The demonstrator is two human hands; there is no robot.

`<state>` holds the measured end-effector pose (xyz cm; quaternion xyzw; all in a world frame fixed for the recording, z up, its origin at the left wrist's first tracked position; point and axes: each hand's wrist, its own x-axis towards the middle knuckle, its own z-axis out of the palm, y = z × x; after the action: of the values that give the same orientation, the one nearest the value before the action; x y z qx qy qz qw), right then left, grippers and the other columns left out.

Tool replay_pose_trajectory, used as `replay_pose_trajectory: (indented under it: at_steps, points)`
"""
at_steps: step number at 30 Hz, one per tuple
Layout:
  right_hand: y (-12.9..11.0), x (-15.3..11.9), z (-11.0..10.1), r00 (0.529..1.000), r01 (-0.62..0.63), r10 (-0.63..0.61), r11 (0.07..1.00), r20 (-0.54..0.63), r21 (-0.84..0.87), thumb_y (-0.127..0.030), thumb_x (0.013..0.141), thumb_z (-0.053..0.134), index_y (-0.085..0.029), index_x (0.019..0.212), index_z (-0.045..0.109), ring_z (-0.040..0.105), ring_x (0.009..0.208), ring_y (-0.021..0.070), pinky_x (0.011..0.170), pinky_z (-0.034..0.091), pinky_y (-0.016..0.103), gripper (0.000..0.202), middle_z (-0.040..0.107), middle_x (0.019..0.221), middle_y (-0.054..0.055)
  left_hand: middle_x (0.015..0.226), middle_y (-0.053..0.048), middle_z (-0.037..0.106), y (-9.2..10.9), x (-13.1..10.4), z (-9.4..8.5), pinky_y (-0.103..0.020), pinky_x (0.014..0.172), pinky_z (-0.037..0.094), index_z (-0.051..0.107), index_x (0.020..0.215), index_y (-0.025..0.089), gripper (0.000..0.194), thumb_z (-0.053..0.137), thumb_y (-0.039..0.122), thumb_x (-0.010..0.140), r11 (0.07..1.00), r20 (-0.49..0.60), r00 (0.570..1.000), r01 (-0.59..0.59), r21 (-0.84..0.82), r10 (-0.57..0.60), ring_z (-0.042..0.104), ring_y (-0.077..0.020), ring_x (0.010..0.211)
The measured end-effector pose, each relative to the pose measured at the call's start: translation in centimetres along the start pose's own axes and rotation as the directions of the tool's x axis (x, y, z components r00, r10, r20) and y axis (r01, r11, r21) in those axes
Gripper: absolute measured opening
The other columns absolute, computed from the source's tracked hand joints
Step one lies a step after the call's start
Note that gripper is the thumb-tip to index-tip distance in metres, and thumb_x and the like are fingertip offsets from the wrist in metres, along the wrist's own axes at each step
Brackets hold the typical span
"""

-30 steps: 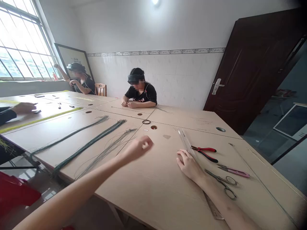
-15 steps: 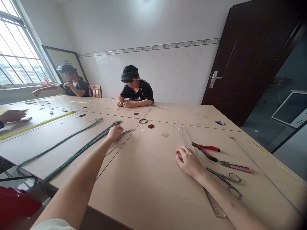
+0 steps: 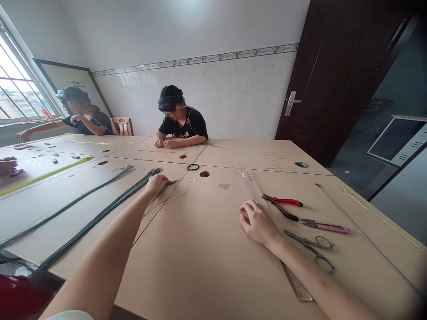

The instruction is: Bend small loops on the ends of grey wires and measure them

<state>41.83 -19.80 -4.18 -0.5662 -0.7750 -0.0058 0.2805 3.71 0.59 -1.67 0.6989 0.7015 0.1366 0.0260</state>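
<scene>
My left hand (image 3: 156,183) reaches over the left part of the table, fingertips pinched together by the tips of a loose bunch of thin dark strands (image 3: 172,183). Whether a strand is between those fingers is too small to tell. A thick bundle of green-grey strands (image 3: 100,215) runs beside that hand, with a thinner bundle (image 3: 71,208) farther left. My right hand (image 3: 256,221) rests on the table with loosely bent fingers, the thumb a little apart. It lies across a clear ruler (image 3: 250,184), with red-and-black pliers (image 3: 283,203) just to its right.
Pink-handled snips (image 3: 328,226) and scissors (image 3: 315,244) lie beside my right forearm. A black ring (image 3: 192,167) sits near a round table hole (image 3: 204,174). Two people sit across the table (image 3: 200,249); another hand (image 3: 7,166) shows at the left edge near yellow strands (image 3: 50,175).
The view has shifted slightly, so most things sit farther left. My left hand stays by the strand tips and my right hand stays on the ruler. The hand at the left edge has drawn back.
</scene>
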Motion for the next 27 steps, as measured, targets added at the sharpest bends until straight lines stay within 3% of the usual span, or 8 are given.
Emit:
replay_pose_trajectory:
  at_steps: [10,21,27]
  points:
    - [0.0,0.0,-0.1,1.0,0.008,-0.008,1.0,0.007,0.005,-0.024,0.089,0.053,-0.015,0.089,0.059,0.057,0.092,0.0174,0.083,0.047,0.037,0.011,0.06,0.095,0.004,0.111,-0.008,0.06,0.3,-0.1,-0.1,-0.039,0.082,0.052,0.059,0.108,0.015,0.024,0.054,0.03,0.09,1.0,0.009,1.0,0.023,0.002,-0.023,0.06,-0.0208,0.096]
    - [0.0,0.0,-0.1,1.0,-0.003,0.002,1.0,0.009,0.009,-0.025,0.089,0.053,-0.015,0.089,0.059,0.057,0.092,0.0175,0.082,0.047,0.037,0.011,0.06,0.096,0.004,0.109,-0.008,0.06,-0.2,-0.3,-1.5,-0.039,0.08,0.052,0.058,0.109,0.014,0.026,0.054,0.031,0.09,0.988,-0.036,0.988,0.153,-0.01,-0.153,0.061,-0.0203,0.093]
    - [-0.1,0.0,-0.1,1.0,-0.003,0.003,1.0,0.01,0.008,-0.024,0.089,0.054,-0.015,0.089,0.059,0.057,0.092,0.0173,0.082,0.048,0.037,0.011,0.06,0.095,0.004,0.114,-0.009,0.059,-0.1,-0.5,-1.2,-0.041,0.083,0.051,0.057,0.112,0.015,0.026,0.053,0.031,0.09,0.992,-0.05,0.991,0.128,0.003,-0.128,0.059,-0.0211,0.098]
